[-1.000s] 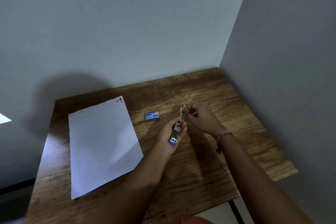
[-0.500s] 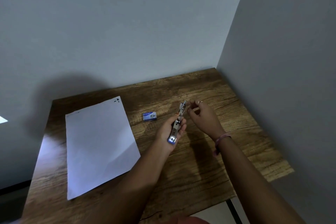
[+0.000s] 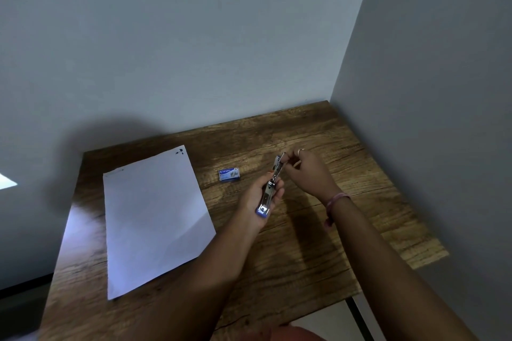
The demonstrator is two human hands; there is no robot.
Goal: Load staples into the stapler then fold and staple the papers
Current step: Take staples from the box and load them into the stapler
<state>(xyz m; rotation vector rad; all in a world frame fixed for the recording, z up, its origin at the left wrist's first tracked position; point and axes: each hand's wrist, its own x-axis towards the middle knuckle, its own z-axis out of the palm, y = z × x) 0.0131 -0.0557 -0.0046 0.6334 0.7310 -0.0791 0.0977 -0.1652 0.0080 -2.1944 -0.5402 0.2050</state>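
A small metal stapler (image 3: 270,188) with a blue end lies along the palm of my left hand (image 3: 256,196), which holds it above the wooden table (image 3: 318,243). The stapler's top is swung open, pointing away from me. My right hand (image 3: 307,171) pinches at the raised far tip of the stapler; whether a strip of staples is between its fingers is too small to tell. A small blue staple box (image 3: 228,175) lies on the table just left of the hands. White paper (image 3: 155,216) lies flat on the table's left half.
The table stands in a corner, with a grey wall behind and another close on the right. Its near edge and a dark table leg (image 3: 357,315) show at the bottom right. My forearms reach over the near half of the table.
The view has shifted slightly. My right hand's fingers have stayed at the stapler's open tip, closing in on it a little. The left hand keeps the stapler in the same grip.
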